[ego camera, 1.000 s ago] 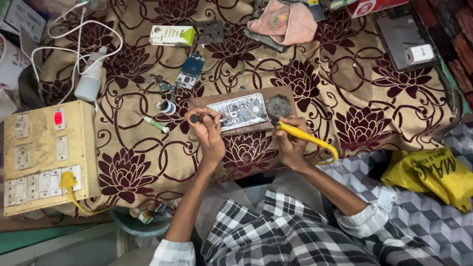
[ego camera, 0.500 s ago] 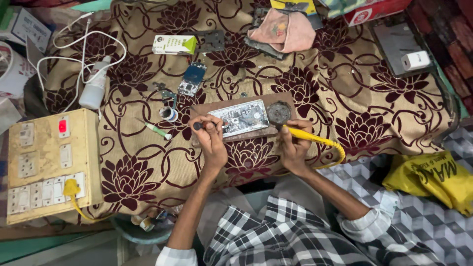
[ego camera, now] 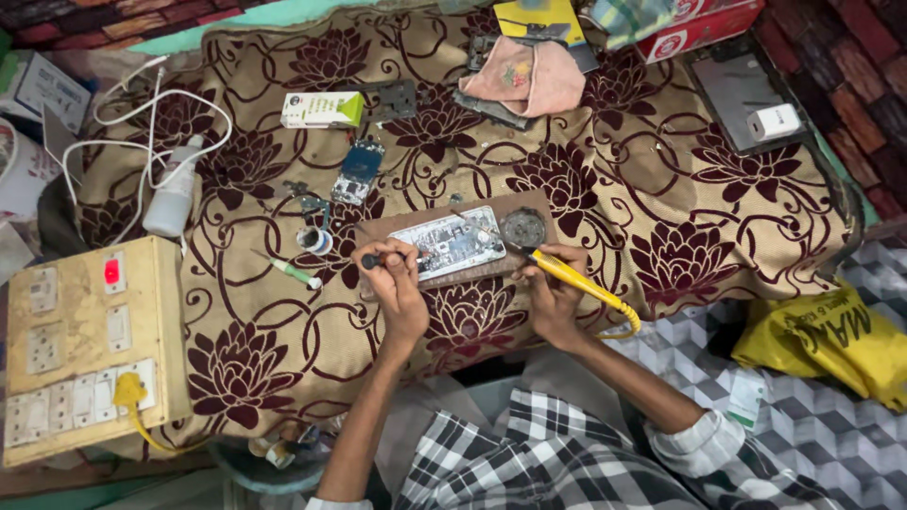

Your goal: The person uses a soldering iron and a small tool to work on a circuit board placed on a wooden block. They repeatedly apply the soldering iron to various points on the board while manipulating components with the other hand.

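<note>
The opened phone [ego camera: 452, 243] lies flat on a brown board [ego camera: 378, 231], its long axis running left to right, between my two hands. My left hand [ego camera: 397, 283] grips a dark-handled tool [ego camera: 378, 259] at its left end; my right hand [ego camera: 553, 293] holds the yellow soldering iron [ego camera: 576, 281], tip seemingly near its right corner.

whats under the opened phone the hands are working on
The opened phone lies on a brown board, which rests on the flowered cloth. The left hand covers the board's near-left corner; the right hand holds a yellow soldering iron. What the cloth covers is hidden.
</note>
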